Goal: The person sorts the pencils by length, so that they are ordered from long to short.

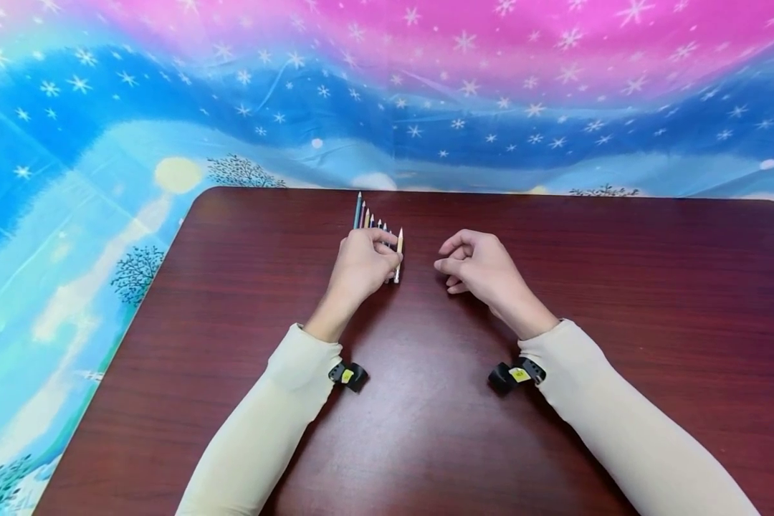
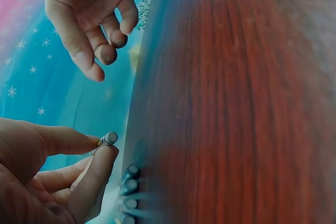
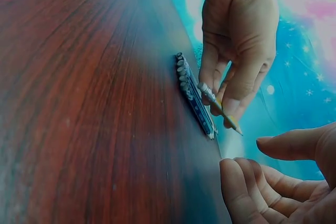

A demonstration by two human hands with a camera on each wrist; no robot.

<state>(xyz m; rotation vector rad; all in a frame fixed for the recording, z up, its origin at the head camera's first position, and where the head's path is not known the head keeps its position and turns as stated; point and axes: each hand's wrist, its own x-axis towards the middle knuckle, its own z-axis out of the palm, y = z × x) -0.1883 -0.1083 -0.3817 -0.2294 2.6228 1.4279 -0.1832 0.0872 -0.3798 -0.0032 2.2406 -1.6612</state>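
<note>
My left hand (image 1: 363, 264) pinches a short yellow pencil (image 1: 399, 251) between thumb and fingers, its sharpened tip pointing away from me. In the right wrist view the pencil (image 3: 220, 109) is held above the table, its eraser end towards the tabletop. Several other pencils (image 1: 357, 210) lie side by side in a row just left of it, partly hidden under the left hand; their far tips step down in height from left to right. My right hand (image 1: 484, 265) hovers to the right of the pencil, fingers loosely bent, a gap between thumb and fingers, holding nothing.
A dark red-brown wooden table (image 1: 426, 430) lies under both hands, with its far edge just beyond the pencils. Behind it hangs a pink and blue snowflake cloth (image 1: 464, 93). Each sleeve cuff carries a black wrist camera (image 1: 355, 376).
</note>
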